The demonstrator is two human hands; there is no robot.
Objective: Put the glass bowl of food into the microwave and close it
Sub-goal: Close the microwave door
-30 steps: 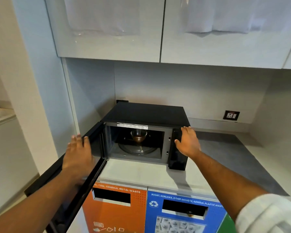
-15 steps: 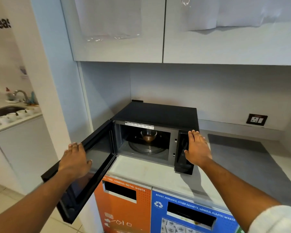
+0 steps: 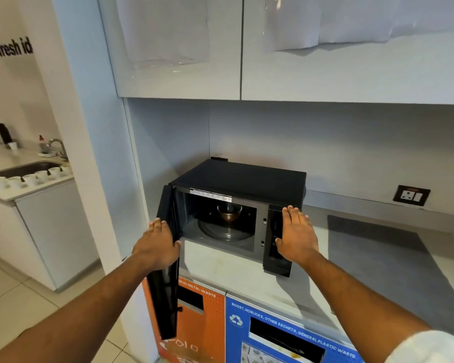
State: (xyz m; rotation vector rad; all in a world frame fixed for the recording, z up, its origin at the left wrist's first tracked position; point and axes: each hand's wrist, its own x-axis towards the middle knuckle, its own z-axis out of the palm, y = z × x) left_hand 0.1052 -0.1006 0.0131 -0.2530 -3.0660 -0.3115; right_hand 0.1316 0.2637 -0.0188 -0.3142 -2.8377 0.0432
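Already the glass bowl (image 3: pixel 229 214) sits inside the microwave (image 3: pixel 243 195), on the round turntable toward the far wall, so only the closing is left. Flat against the outer face of the door (image 3: pixel 168 258), which stands edge-on at the left, is the left hand (image 3: pixel 157 244), fingers together. On the control panel at the right rests the right hand (image 3: pixel 296 237), open, fingers slightly spread, bracing the oven. Next the door needs a steady push rightward until it latches.

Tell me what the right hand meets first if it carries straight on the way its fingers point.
Probably the microwave's control panel: the right hand lies flat by it, fingers aimed up and back along the front. Whether they already touch is unclear.
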